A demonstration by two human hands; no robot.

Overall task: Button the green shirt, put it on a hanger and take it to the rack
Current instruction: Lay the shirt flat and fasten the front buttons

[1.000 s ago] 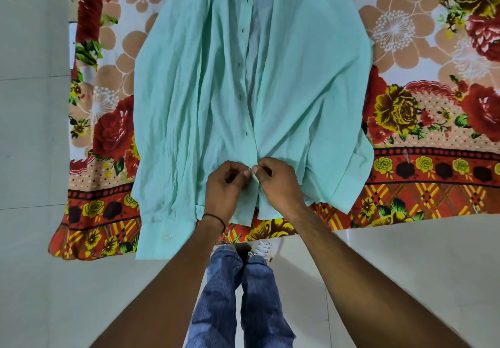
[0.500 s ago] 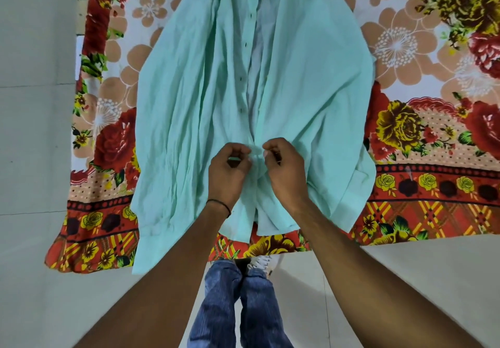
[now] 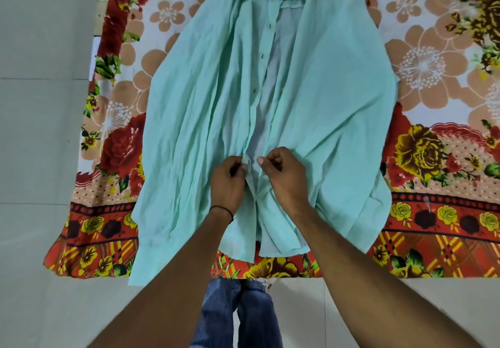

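The pale green shirt [image 3: 324, 82] lies front up on the flowered bedsheet [image 3: 433, 58], collar at the far end, sleeves folded down along both sides. Its front gapes open from the collar down to my hands and is closed below them. My left hand [image 3: 227, 182] pinches the left placket edge, the one with the dark buttons, low on the front. Just to the right, my right hand [image 3: 284, 177] pinches the facing edge of the shirt. A narrow gap shows between my two thumbs. No hanger or rack is in view.
The sheet hangs over the near edge of the bed, just in front of my legs in blue jeans [image 3: 235, 315]. Pale tiled floor [image 3: 40, 131] runs along the left side and under me.
Both hands have moved a little up the shirt front, from near the hem to a higher point. The camera has tilted so the collar now shows.
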